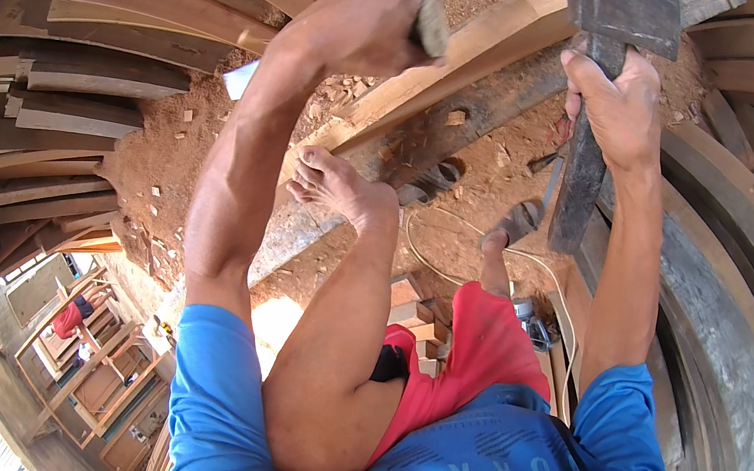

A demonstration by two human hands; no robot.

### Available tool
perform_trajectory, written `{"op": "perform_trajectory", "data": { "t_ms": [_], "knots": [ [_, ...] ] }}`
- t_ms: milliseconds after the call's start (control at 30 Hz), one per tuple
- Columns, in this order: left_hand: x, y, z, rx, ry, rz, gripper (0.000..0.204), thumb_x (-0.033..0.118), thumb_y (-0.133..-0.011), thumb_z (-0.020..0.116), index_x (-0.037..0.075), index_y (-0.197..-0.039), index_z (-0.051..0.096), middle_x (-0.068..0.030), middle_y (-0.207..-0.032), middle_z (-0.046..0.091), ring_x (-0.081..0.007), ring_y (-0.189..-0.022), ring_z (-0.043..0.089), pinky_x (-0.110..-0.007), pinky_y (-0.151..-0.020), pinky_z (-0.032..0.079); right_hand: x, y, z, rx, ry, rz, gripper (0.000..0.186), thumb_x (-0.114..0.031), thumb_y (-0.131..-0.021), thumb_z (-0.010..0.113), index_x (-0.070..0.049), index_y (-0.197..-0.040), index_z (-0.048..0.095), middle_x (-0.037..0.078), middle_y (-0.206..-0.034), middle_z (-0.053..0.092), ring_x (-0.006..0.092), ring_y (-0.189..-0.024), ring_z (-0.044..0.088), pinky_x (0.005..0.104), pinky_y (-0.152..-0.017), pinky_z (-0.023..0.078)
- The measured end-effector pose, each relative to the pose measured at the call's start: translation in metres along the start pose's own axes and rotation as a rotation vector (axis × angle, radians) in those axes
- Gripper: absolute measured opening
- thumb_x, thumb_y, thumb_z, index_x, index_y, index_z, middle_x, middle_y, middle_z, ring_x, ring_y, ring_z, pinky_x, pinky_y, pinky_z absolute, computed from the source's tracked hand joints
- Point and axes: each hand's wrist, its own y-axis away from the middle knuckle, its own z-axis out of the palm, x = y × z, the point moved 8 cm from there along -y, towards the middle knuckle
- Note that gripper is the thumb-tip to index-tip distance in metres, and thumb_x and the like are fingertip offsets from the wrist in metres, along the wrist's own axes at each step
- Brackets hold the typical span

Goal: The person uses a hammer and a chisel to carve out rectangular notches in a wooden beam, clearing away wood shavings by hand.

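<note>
My left hand (361, 24) is closed round a stubby, worn wooden handle (433, 27); whatever lies beyond its visible end is hidden by the fist. It hovers above the left side of a long pale timber beam (484, 60). In my right hand (619, 106) is a dark wooden mallet (580, 184), gripped on the shaft just below its blocky head, which is raised over the beam's far right part. My bare left foot (345, 189) presses on the near end of the beam, which lies across a dark, weathered plank (505, 113).
Stacked boards (105, 84) line the left, and more planks (734, 223) curve along the right. Sawdust and chips cover the ground. A pale cable (458, 219) runs past a sandal (432, 180) and wood blocks (422, 322). Another person (73, 318) is by wooden frames, lower left.
</note>
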Motion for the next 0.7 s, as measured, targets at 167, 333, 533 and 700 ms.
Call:
{"op": "perform_trajectory", "data": {
  "t_ms": [167, 333, 533, 700],
  "knots": [
    [-0.067, 0.048, 0.075, -0.49, -0.159, -0.345, 0.03, 0.019, -0.072, 0.09, 0.015, -0.093, 0.069, -0.008, -0.084, 0.074, -0.0279, -0.081, 0.071, -0.045, -0.074, 0.054, -0.001, 0.009, -0.012, 0.031, -0.117, 0.017, 0.01, -0.012, -0.092, 0.068, -0.003, -0.089, 0.063, 0.0, -0.069, 0.058, 0.0089, -0.054, 0.056, 0.0263, -0.05, 0.046],
    [-0.102, 0.055, 0.076, -0.215, -0.14, -0.292, 0.027, 0.022, -0.075, 0.086, 0.015, -0.097, 0.071, -0.0131, -0.09, 0.075, -0.0345, -0.089, 0.073, -0.043, -0.075, 0.056, -0.007, 0.015, -0.02, 0.046, -0.153, -0.031, 0.009, -0.01, -0.093, 0.069, -0.005, -0.09, 0.063, 0.0, -0.069, 0.058, 0.0087, -0.053, 0.055, 0.0256, -0.049, 0.044],
    [-0.039, 0.026, -0.038, 0.519, 0.186, -0.196, 0.031, 0.035, -0.089, 0.081, 0.007, -0.099, 0.071, -0.0099, -0.087, 0.075, -0.0221, -0.078, 0.071, -0.039, -0.074, 0.057, -0.034, 0.018, -0.017, 0.052, -0.219, -0.121, 0.01, -0.009, -0.093, 0.07, -0.003, -0.095, 0.062, 0.002, -0.071, 0.059, 0.0107, -0.056, 0.056, 0.0262, -0.052, 0.045],
    [-0.002, -0.015, -0.024, 0.505, 0.661, -0.078, 0.022, 0.02, -0.091, 0.08, 0.002, -0.092, 0.068, -0.0028, -0.08, 0.069, -0.01, -0.077, 0.062, -0.029, -0.069, 0.054, -0.055, 0.018, -0.025, 0.06, -0.25, -0.181, 0.01, -0.006, -0.092, 0.07, -0.001, -0.098, 0.063, 0.005, -0.075, 0.06, 0.0131, -0.059, 0.056, 0.0283, -0.054, 0.047]
  ]
}}
